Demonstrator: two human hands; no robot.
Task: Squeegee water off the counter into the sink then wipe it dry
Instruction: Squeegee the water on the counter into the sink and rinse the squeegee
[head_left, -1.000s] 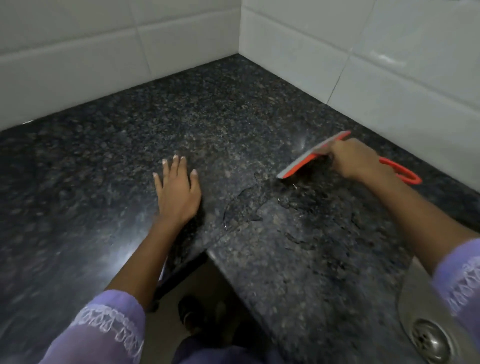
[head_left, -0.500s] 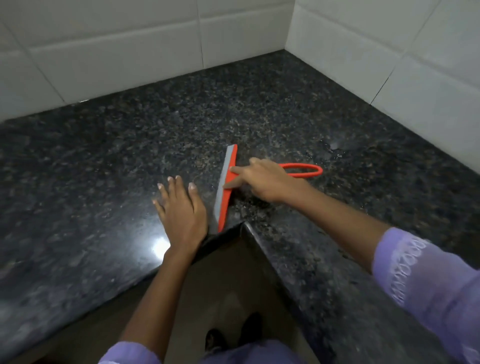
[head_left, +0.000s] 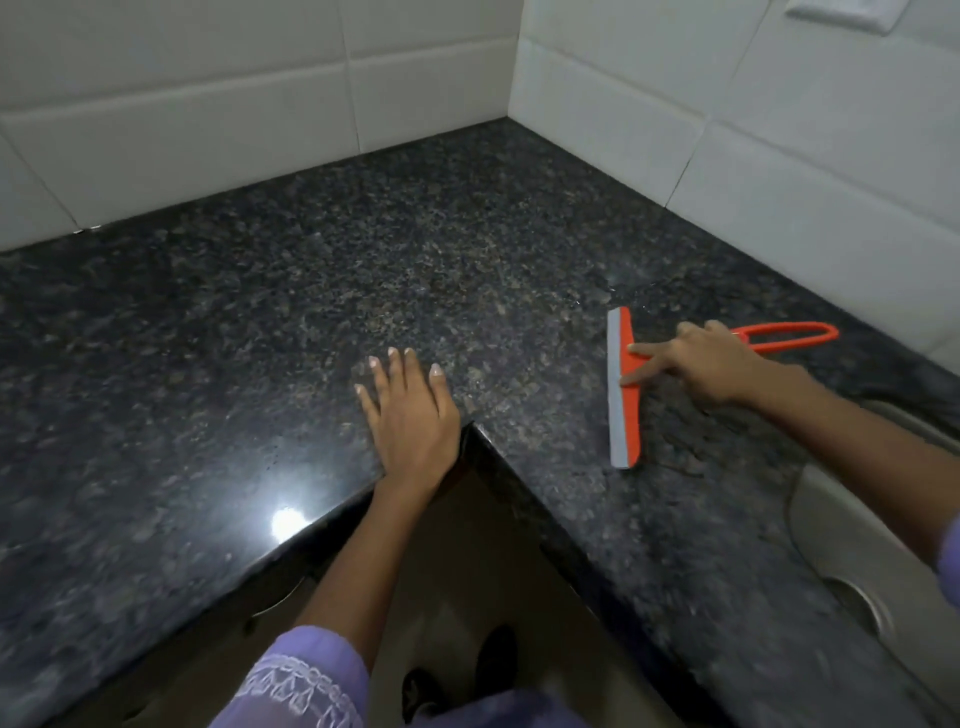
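Colours and patterns noted at the corner counter.

Counter (head_left: 311, 291): black stone, speckled throughout with grey and brownish flecks; one bright white glare spot near the front edge. Wall tiles (head_left: 208, 104): plain white, glossy, with thin grey grout lines. Squeegee (head_left: 626, 389): bright orange frame and looped orange handle, with a pale grey blade strip along its left edge. Sink (head_left: 852, 525): dull grey metal, no pattern. Sleeve (head_left: 306, 680) on the left arm: lilac fabric with a white embroidered lace-like band at the cuff. Shoes (head_left: 496, 660) below the counter edge: black. Floor (head_left: 467, 561): muted brown, too dim to judge any pattern. Plate (head_left: 841, 13) high on the right wall: white.
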